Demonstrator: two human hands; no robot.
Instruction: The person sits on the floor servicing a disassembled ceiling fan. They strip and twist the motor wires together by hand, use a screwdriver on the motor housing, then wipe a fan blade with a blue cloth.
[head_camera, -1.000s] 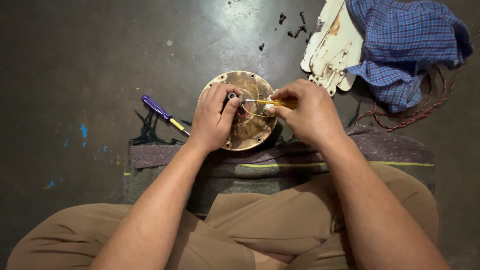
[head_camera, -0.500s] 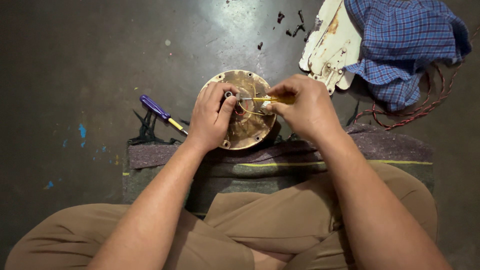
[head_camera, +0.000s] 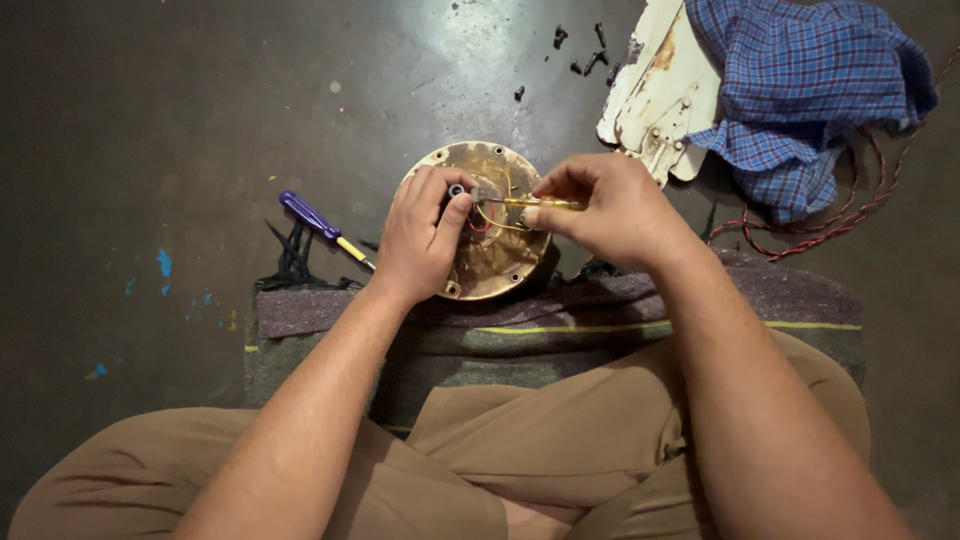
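The right hand (head_camera: 615, 205) is closed on a yellow-handled screwdriver (head_camera: 540, 203), held nearly flat, its thin shaft running leftward from the fingers to the hub of the round brass-coloured motor housing (head_camera: 490, 255). The left hand (head_camera: 425, 235) lies over the left part of that disc, its fingers curled and pinching at the hub just beside the screwdriver's tip; exactly what they grip is too small to tell. The housing rests on the dark floor (head_camera: 150, 120), at the far edge of a grey folded mat (head_camera: 600, 320) that lies beneath both forearms.

To do this well, it seems best that the left hand keeps the disc from turning while the right works the tip, with a short, steady grip near the shaft so the tip does not slip onto the red and yellow wires (head_camera: 485, 222) coiled inside, just under the shaft.

Left of the left hand, a purple-handled screwdriver (head_camera: 325, 228) lies on the floor beside black cable ties (head_camera: 292, 262). Beyond the right hand sit loose dark screws (head_camera: 585, 55), a rusted cream cover plate (head_camera: 660, 95), a blue checked cloth (head_camera: 800, 95) and a twisted red cord (head_camera: 840, 215).
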